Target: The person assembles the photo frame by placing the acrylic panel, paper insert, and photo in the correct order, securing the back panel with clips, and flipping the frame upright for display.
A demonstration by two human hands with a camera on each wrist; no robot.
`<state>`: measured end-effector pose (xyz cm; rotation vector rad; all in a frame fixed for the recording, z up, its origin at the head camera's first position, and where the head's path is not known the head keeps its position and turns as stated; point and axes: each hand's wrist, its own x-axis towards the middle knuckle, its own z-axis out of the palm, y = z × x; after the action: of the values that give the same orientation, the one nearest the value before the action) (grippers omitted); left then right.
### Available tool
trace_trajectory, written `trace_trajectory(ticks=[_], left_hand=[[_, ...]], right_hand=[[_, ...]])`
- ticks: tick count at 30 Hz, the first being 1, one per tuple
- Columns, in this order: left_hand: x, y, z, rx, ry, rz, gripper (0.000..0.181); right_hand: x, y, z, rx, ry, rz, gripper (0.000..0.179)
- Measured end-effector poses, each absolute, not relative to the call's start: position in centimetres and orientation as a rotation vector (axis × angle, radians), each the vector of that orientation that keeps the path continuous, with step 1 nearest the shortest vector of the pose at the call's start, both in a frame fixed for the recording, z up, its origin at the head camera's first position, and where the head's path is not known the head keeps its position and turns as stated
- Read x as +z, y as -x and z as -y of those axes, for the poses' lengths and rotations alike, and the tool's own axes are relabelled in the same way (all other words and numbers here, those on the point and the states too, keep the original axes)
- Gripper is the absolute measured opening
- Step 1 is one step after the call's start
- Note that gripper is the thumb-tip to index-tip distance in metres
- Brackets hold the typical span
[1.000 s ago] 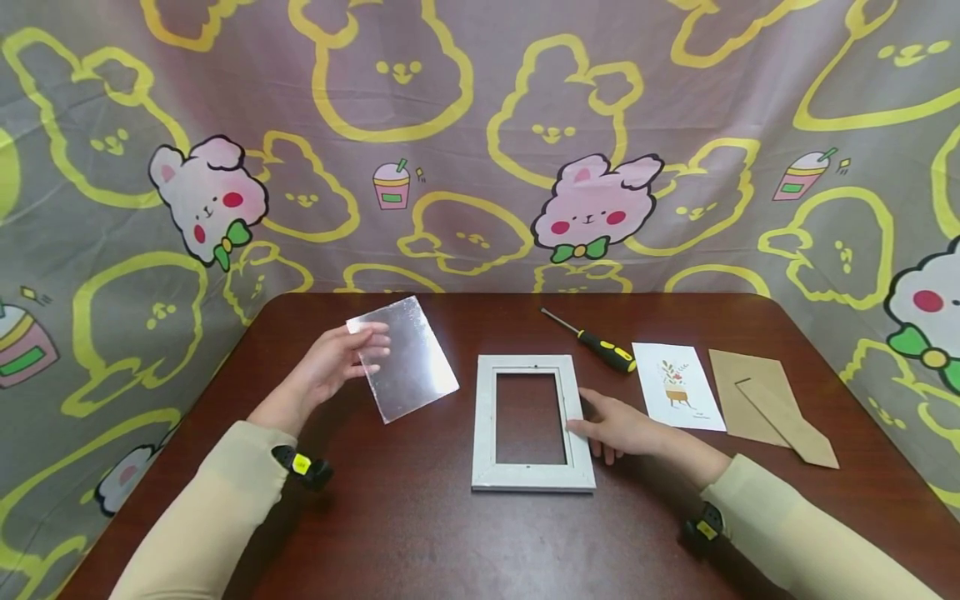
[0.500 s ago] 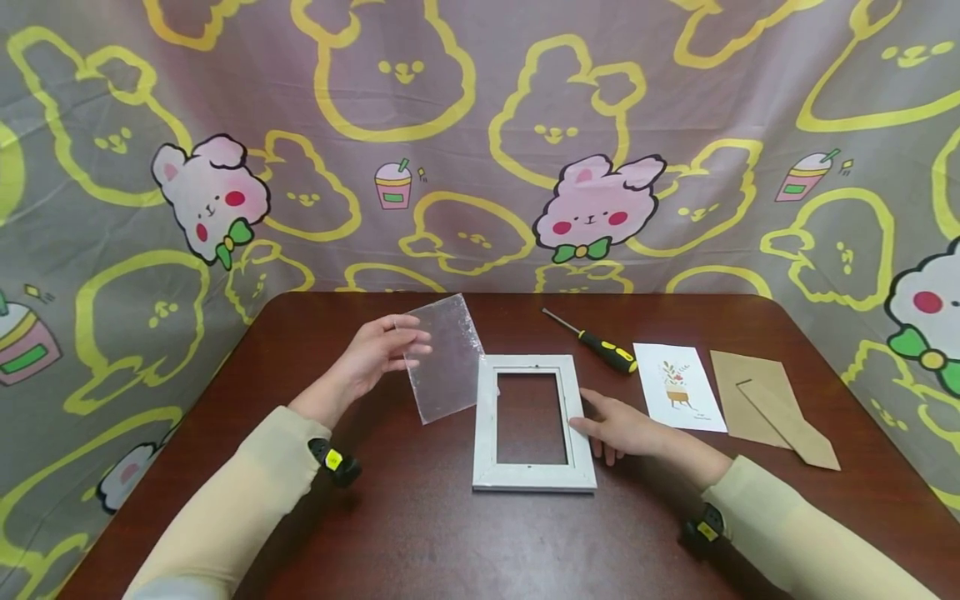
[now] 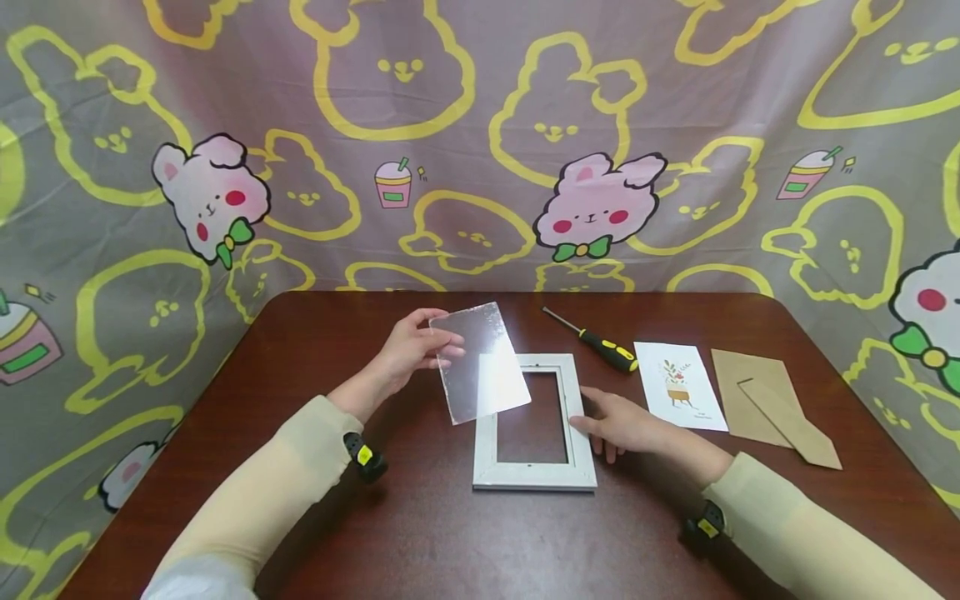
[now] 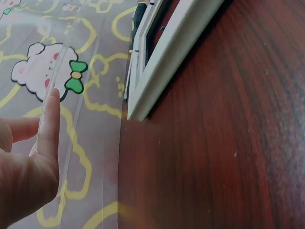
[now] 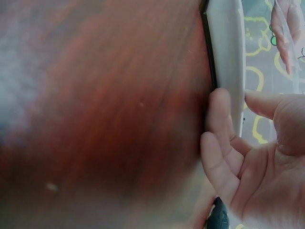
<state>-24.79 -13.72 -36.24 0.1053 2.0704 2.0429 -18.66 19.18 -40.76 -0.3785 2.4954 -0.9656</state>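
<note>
Behind the far edge and along both sides, a curtain [image 3: 450, 125] printed with yellow outlines, rabbit heads and drink cups. Before it, a reddish-brown worktop [image 3: 420, 525] with rounded far corners. In over the near edge, a pale left sleeve [image 3: 258, 492], farther right than a second ago, and a matching right sleeve [image 3: 795, 525], hardly moved. Just right of the worktop's middle, flat and unmoved, a white frame [image 3: 534, 477], with bare wood visible through the opening. Toward the right edge, as before, a brown backing board [image 3: 771, 375] with a narrow stand [image 3: 798, 429] slanting across and past its near right corner. Tilted above the frame's left side, a clear sheet [image 3: 483, 371]: a second ago well left of the frame, then just at its far left corner, now overlapping that corner in the head view; can't tell whether touching. Between frame and backing board, unchanged, a white card [image 3: 678, 387] with a plant drawing. At the sheet's left edge, the left hand [image 3: 414, 348], pinching it between thumb and fingers. At the frame's right side, the right hand [image 3: 624, 425], bent thumb and fingers gripping the edge, same spot as before. Toward the far edge, unmoved, a screwdriver [image 3: 600, 346], handle end just beside the card.
</note>
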Motion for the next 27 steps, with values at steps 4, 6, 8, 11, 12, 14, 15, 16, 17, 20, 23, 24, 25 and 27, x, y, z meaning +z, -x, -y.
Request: trace_trajectory(ticks=[4, 6, 8, 11, 12, 14, 15, 16, 17, 20, 23, 24, 25, 27], left_hand=[[-36.5, 24.9, 12.7, 2.009, -0.108, -2.102, 0.045], [-36.7, 25.0, 12.2, 1.99, -0.106, -2.124, 0.044], [-36.9, 25.1, 11.8, 1.966, -0.11, -2.155, 0.044], [-37.2, 25.3, 11.2, 1.936, -0.113, -2.197, 0.042], [-37.3, 25.3, 11.0, 1.926, -0.119, -2.212, 0.042], [-37.4, 25.4, 10.6, 1.915, -0.133, -2.236, 0.041], [-37.4, 25.5, 10.4, 1.912, -0.135, -2.247, 0.04], [-37.5, 25.5, 10.2, 1.911, -0.14, -2.258, 0.04], [-37.5, 25.6, 10.0, 1.912, -0.147, -2.264, 0.04], [-37.7, 25.8, 9.5, 1.904, -0.151, -2.283, 0.039], [-38.0, 25.9, 9.1, 1.87, -0.153, -2.309, 0.039], [-38.2, 25.9, 9.0, 1.853, -0.158, -2.323, 0.039], [-38.2, 25.9, 8.9, 1.84, -0.163, -2.332, 0.038], [-38.5, 25.9, 8.7, 1.811, -0.183, -2.356, 0.037]], right_hand=[[-40.4, 19.0, -18.8, -0.891, 0.328, -2.579, 0.064], [-40.2, 19.2, -18.7, -0.854, 0.311, -2.621, 0.058], [-40.1, 19.4, -18.6, -0.829, 0.306, -2.652, 0.05], [-40.2, 19.8, -18.7, -0.811, 0.31, -2.671, 0.032], [-40.3, 19.9, -18.8, -0.809, 0.311, -2.668, 0.028], [-40.3, 20.0, -18.8, -0.818, 0.311, -2.658, 0.022], [-40.4, 20.1, -18.9, -0.823, 0.307, -2.649, 0.021], [-40.4, 20.1, -18.9, -0.829, 0.312, -2.641, 0.021], [-40.4, 20.1, -18.9, -0.835, 0.316, -2.633, 0.022], [-40.4, 20.2, -18.9, -0.852, 0.325, -2.617, 0.023], [-40.5, 20.2, -19.0, -0.866, 0.337, -2.602, 0.023], [-40.5, 20.1, -19.0, -0.872, 0.339, -2.599, 0.023], [-40.5, 20.1, -19.0, -0.879, 0.34, -2.595, 0.023], [-40.5, 20.1, -19.0, -0.888, 0.35, -2.591, 0.024]])
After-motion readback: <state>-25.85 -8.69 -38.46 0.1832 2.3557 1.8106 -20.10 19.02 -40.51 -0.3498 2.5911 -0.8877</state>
